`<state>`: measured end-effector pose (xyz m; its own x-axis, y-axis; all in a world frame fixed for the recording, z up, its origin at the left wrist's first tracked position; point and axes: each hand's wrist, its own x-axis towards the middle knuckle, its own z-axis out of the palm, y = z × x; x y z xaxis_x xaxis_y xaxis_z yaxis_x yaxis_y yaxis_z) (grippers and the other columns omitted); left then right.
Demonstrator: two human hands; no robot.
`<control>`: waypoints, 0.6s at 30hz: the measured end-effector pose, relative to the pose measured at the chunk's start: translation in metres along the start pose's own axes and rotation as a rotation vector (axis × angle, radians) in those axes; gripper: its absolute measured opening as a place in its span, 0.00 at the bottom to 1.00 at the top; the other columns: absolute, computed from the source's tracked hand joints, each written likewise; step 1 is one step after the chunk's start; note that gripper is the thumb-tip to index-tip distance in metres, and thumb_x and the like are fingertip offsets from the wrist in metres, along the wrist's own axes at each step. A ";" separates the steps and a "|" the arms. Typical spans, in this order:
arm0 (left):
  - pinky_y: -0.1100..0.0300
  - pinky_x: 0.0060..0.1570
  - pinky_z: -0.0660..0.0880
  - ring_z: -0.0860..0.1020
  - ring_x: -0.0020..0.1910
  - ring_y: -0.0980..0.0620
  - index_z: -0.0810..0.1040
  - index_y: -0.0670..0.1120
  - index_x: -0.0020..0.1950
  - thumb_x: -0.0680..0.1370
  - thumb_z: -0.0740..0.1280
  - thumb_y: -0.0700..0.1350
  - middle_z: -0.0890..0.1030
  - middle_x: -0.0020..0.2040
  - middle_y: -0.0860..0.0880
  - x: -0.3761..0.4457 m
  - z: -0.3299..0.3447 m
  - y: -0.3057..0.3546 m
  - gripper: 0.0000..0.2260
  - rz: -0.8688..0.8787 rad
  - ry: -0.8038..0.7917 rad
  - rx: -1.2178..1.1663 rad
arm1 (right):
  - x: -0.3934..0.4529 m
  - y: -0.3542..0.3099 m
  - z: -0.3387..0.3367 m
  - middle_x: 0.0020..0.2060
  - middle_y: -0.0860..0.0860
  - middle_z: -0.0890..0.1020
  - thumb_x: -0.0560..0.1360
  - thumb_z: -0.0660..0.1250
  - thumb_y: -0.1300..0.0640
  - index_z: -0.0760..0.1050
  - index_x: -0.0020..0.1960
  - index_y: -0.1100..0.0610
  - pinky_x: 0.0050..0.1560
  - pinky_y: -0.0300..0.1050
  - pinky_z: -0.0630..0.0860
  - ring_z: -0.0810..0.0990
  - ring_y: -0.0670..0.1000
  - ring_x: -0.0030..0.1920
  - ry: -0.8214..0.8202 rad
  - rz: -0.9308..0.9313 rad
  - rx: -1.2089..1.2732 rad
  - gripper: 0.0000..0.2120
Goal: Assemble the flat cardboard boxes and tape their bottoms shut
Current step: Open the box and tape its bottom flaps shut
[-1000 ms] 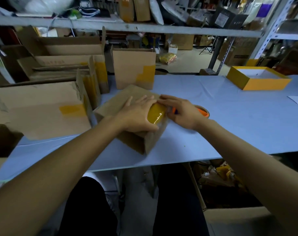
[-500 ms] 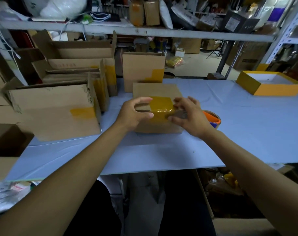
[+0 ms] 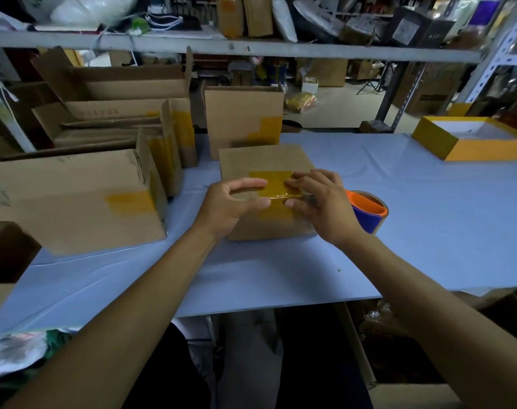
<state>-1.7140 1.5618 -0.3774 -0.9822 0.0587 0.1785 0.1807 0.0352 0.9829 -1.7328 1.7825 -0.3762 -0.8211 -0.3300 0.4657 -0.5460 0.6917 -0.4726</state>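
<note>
On the blue tabletop (image 3: 428,219), both hands meet over the box (image 3: 263,160): left hand (image 3: 230,206) curled at its edge, right hand (image 3: 322,202) fingers pinching yellow tape (image 3: 273,184), roll (image 3: 366,211) just beside, taped boxes (image 3: 74,199) behind.

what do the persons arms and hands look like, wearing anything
Both arms are bare from the bottom edge of the picture up to the wrists, with no sleeves showing. The left hand and right hand are bare too: no gloves, and no watch, bands, rings or markings that I can make out. Nails look short.
</note>
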 end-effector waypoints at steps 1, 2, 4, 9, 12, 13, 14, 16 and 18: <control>0.67 0.40 0.78 0.82 0.45 0.61 0.86 0.52 0.49 0.68 0.79 0.42 0.84 0.46 0.59 0.002 0.004 -0.001 0.11 0.006 0.060 0.005 | 0.000 0.000 0.000 0.65 0.47 0.76 0.76 0.69 0.48 0.78 0.65 0.52 0.64 0.41 0.61 0.63 0.52 0.69 0.013 0.006 0.012 0.19; 0.68 0.39 0.77 0.82 0.43 0.62 0.87 0.52 0.45 0.67 0.80 0.42 0.85 0.42 0.59 0.003 0.008 -0.002 0.10 0.019 0.104 0.018 | -0.001 0.000 0.000 0.65 0.47 0.76 0.76 0.69 0.48 0.78 0.65 0.52 0.65 0.41 0.61 0.64 0.52 0.69 0.028 0.011 0.025 0.19; 0.69 0.38 0.76 0.82 0.41 0.62 0.86 0.53 0.41 0.66 0.81 0.42 0.85 0.39 0.59 0.007 0.012 -0.005 0.08 0.070 0.130 0.062 | -0.002 -0.001 0.002 0.65 0.47 0.77 0.75 0.69 0.48 0.78 0.65 0.52 0.65 0.41 0.62 0.65 0.52 0.68 0.063 0.023 0.049 0.20; 0.73 0.37 0.73 0.81 0.41 0.64 0.84 0.54 0.40 0.67 0.80 0.43 0.84 0.39 0.63 0.026 0.006 -0.004 0.08 0.196 0.153 0.163 | 0.008 0.003 0.013 0.65 0.47 0.77 0.75 0.69 0.47 0.78 0.65 0.53 0.66 0.36 0.61 0.67 0.51 0.68 0.148 0.072 0.070 0.21; 0.72 0.40 0.74 0.81 0.42 0.64 0.83 0.52 0.43 0.67 0.80 0.42 0.84 0.40 0.61 0.036 0.003 -0.012 0.10 0.234 0.231 0.205 | 0.022 0.002 0.026 0.65 0.48 0.78 0.75 0.69 0.47 0.78 0.65 0.54 0.65 0.37 0.61 0.67 0.52 0.67 0.180 0.099 0.030 0.21; 0.71 0.42 0.75 0.81 0.44 0.63 0.83 0.52 0.46 0.67 0.80 0.43 0.84 0.43 0.59 0.038 0.000 -0.016 0.11 0.234 0.249 0.217 | 0.025 0.002 0.031 0.64 0.48 0.78 0.75 0.69 0.47 0.79 0.65 0.54 0.65 0.37 0.61 0.67 0.53 0.67 0.188 0.097 0.009 0.20; 0.69 0.45 0.76 0.81 0.46 0.62 0.84 0.51 0.48 0.67 0.80 0.43 0.84 0.46 0.58 0.038 -0.002 -0.020 0.13 0.231 0.260 0.229 | 0.028 0.002 0.035 0.64 0.48 0.78 0.75 0.69 0.47 0.79 0.64 0.54 0.65 0.38 0.61 0.67 0.53 0.67 0.196 0.088 -0.014 0.20; 0.68 0.48 0.76 0.81 0.48 0.61 0.84 0.52 0.49 0.66 0.81 0.43 0.84 0.48 0.57 0.039 -0.004 -0.027 0.14 0.230 0.279 0.237 | 0.029 0.003 0.041 0.63 0.48 0.79 0.75 0.69 0.47 0.79 0.64 0.53 0.64 0.40 0.63 0.68 0.53 0.66 0.221 0.060 -0.048 0.19; 0.71 0.45 0.75 0.81 0.46 0.63 0.84 0.53 0.46 0.66 0.81 0.43 0.84 0.45 0.59 0.041 -0.002 -0.030 0.13 0.236 0.307 0.227 | 0.029 0.006 0.045 0.61 0.48 0.80 0.75 0.70 0.48 0.81 0.62 0.54 0.64 0.41 0.66 0.69 0.54 0.65 0.270 0.019 -0.042 0.17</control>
<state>-1.7595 1.5609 -0.3998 -0.8763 -0.2065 0.4352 0.3745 0.2763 0.8851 -1.7675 1.7485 -0.3992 -0.7541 -0.1369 0.6424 -0.5188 0.7239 -0.4547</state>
